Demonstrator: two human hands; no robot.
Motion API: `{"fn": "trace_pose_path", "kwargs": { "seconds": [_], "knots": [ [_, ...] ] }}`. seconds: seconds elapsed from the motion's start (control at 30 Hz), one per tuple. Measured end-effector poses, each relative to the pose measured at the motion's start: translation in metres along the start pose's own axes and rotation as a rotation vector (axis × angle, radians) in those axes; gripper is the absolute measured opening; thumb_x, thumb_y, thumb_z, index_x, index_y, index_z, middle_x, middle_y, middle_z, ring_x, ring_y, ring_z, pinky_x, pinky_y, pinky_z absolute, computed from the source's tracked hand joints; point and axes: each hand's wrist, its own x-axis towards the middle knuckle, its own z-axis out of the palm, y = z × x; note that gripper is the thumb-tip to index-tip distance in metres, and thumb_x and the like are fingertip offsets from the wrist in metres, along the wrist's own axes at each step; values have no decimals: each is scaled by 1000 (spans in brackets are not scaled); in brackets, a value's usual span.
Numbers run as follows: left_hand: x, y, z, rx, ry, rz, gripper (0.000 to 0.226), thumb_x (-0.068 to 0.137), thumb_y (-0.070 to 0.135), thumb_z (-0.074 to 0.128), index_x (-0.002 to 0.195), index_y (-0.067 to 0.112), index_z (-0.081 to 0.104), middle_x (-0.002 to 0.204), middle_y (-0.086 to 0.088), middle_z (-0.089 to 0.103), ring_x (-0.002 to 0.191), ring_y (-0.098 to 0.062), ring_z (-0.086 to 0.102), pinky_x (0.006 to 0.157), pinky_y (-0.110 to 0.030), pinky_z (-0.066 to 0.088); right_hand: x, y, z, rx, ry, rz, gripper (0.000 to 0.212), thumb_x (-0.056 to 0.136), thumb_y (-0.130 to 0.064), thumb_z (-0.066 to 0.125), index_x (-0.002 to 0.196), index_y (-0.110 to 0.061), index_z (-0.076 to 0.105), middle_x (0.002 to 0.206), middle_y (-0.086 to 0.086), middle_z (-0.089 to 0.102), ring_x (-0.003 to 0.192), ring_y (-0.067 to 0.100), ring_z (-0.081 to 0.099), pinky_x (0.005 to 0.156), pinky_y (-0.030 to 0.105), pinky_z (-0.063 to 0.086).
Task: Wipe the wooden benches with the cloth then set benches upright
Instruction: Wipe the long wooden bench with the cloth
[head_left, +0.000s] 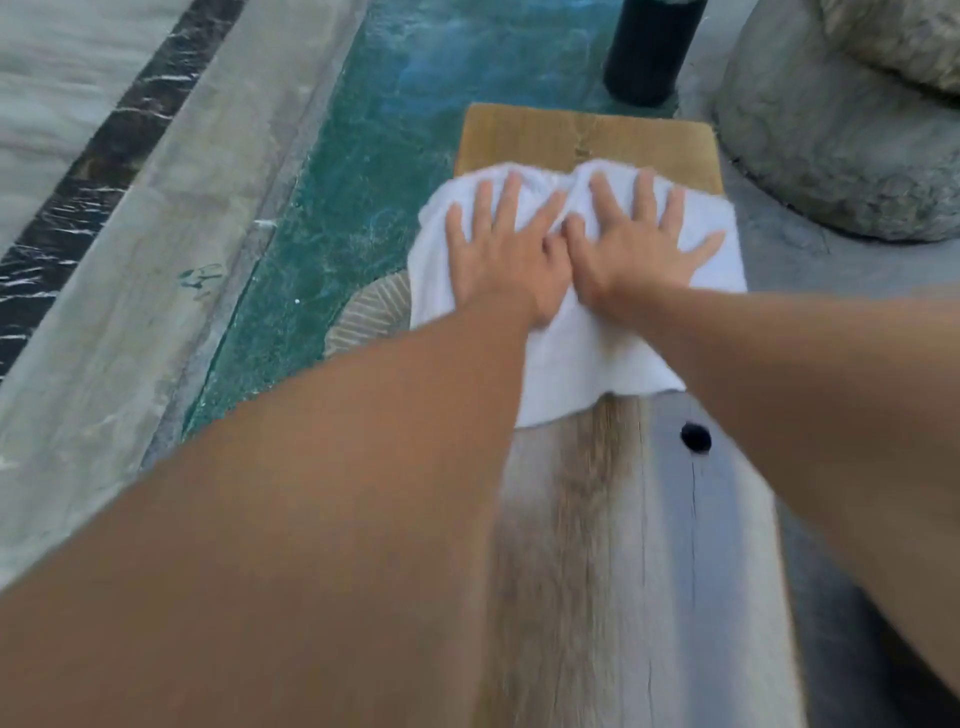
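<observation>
a: where did the cloth (576, 291) sit?
b: spread white across the far part of the wooden bench (613, 519), draping off its left edge.
a: and the hands?
b: left hand (501, 249) and right hand (636, 244) lay flat on it, fingers splayed wide, thumbs touching, gripping nothing. a black post (649, 52) stood beyond.

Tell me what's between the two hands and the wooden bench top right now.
The white cloth. In the head view, the left hand and right hand press flat on it, fingers spread, with the wooden bench underneath.
</observation>
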Motion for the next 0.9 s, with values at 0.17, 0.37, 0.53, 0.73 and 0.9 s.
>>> {"fn": "trace_pose_path", "kwargs": {
  "seconds": [0.17,0.37,0.53,0.73,0.9],
  "knots": [
    [102,8,-4,-42,6,-19,51,105,42,21,155,52,21,171,8,6,158,-18,0,126,-52,0,99,-27,-10,5,21,76,63,98,-62,16,159,-49,5,172,-4,-8,157,31,-12,112,75,-12],
    [147,15,-4,12,33,-27,53,101,46,24,153,46,32,166,2,25,156,-24,11,125,-53,3,130,-31,-20,42,9,113,52,102,-53,19,152,-45,31,168,-1,16,157,25,-3,115,71,-9],
    [221,23,-10,31,-78,-118,50,90,50,26,67,18,57,91,-9,73,87,-29,60,92,-47,33,191,-46,-29,-2,46,251,53,98,-42,23,90,-24,73,102,3,66,115,27,53,110,56,15],
    [235,28,-11,31,-197,-51,50,88,40,30,77,15,72,88,-9,72,86,-30,66,82,-41,40,206,-50,-37,-49,56,291,49,97,-39,35,84,-19,78,93,8,72,98,29,60,96,44,28],
    [253,26,-11,54,-337,40,44,88,39,37,83,12,72,93,-10,72,92,-31,66,74,-37,42,211,-43,-33,-78,20,277,46,96,-40,36,65,-23,65,73,1,53,87,27,56,90,44,27]
  ]
}}
